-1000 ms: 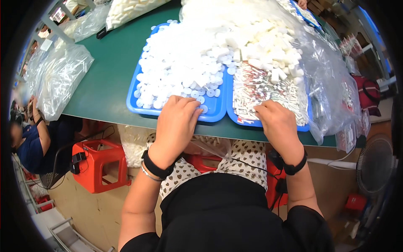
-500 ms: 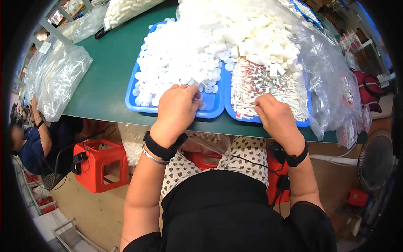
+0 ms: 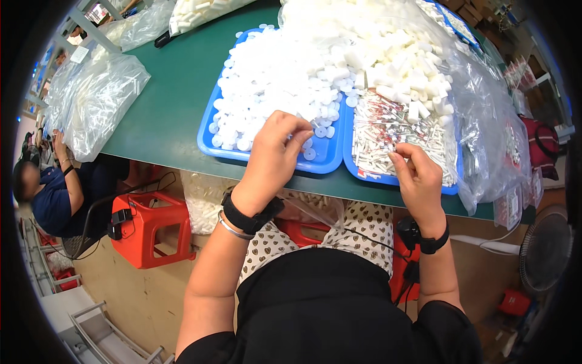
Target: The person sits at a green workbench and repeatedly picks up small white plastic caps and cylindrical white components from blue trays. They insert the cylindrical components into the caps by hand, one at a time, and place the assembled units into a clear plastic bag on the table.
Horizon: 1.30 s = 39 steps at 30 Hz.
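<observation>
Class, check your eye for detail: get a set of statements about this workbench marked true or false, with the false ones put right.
1. The left hand is at the near side of the left blue tray. True.
2. The right hand is over the left blue tray. False: the right hand is by the right blue tray.
3. Red pieces are heaped in the left blue tray. False: white pieces are.
4. A clear plastic bag lies along the right blue tray's right side. True.
</observation>
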Each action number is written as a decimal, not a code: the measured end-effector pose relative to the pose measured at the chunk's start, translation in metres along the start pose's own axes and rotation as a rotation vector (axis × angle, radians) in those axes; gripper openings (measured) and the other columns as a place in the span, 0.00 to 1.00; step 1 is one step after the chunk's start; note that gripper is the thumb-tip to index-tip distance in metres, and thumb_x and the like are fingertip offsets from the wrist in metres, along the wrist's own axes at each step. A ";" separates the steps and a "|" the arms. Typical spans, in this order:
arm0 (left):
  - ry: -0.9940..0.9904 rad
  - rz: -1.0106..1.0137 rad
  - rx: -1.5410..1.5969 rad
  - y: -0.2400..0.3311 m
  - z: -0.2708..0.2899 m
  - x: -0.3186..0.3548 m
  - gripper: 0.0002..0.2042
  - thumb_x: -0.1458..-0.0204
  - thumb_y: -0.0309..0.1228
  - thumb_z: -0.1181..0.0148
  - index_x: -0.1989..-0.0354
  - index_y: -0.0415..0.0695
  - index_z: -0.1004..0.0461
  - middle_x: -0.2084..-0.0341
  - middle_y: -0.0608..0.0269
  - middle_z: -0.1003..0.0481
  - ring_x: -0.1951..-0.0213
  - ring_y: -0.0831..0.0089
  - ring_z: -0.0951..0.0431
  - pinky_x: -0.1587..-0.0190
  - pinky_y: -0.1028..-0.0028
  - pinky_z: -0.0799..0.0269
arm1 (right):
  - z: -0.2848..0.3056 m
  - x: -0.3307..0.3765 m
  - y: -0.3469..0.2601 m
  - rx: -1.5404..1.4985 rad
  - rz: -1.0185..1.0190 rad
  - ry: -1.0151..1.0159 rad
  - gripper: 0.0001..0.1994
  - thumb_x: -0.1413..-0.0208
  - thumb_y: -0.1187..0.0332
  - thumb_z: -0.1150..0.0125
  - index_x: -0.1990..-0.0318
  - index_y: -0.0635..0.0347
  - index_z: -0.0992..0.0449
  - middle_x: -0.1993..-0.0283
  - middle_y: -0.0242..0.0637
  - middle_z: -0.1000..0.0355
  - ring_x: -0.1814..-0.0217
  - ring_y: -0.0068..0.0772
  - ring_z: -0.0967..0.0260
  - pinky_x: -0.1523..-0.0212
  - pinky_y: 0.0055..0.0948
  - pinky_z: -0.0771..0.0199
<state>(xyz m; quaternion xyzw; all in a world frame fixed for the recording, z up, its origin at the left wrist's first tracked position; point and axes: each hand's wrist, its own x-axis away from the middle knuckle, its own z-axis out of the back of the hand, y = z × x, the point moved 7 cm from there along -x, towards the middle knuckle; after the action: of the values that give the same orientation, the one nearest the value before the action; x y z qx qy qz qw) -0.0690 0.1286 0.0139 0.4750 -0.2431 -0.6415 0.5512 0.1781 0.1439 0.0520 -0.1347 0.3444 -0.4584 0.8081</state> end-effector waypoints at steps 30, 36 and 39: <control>0.065 0.797 1.541 -0.008 -0.066 0.113 0.16 0.38 0.32 0.44 0.44 0.37 0.31 0.53 0.57 0.25 0.59 0.77 0.25 0.52 0.78 0.26 | -0.033 0.036 -0.077 0.126 0.438 -0.215 0.10 0.55 0.76 0.32 0.65 0.60 0.24 0.77 0.33 0.39 0.75 0.35 0.42 0.71 0.35 0.44; 0.056 0.805 1.497 -0.011 -0.064 0.116 0.16 0.38 0.30 0.43 0.45 0.36 0.30 0.55 0.58 0.24 0.59 0.78 0.25 0.51 0.77 0.27 | -0.032 0.037 -0.079 0.162 0.419 -0.256 0.10 0.55 0.77 0.33 0.64 0.60 0.26 0.76 0.33 0.36 0.74 0.37 0.41 0.69 0.36 0.44; 0.046 0.814 1.439 -0.013 -0.066 0.119 0.16 0.39 0.29 0.42 0.45 0.36 0.30 0.56 0.59 0.24 0.59 0.78 0.25 0.52 0.77 0.27 | -0.033 0.037 -0.080 0.165 0.439 -0.247 0.10 0.55 0.76 0.33 0.65 0.60 0.25 0.77 0.33 0.39 0.75 0.35 0.42 0.70 0.35 0.44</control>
<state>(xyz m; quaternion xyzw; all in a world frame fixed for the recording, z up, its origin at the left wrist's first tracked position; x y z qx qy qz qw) -0.0100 0.0348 -0.0655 0.5996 -0.7361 -0.0695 0.3063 0.1161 0.0722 0.0546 -0.0454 0.2254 -0.2787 0.9324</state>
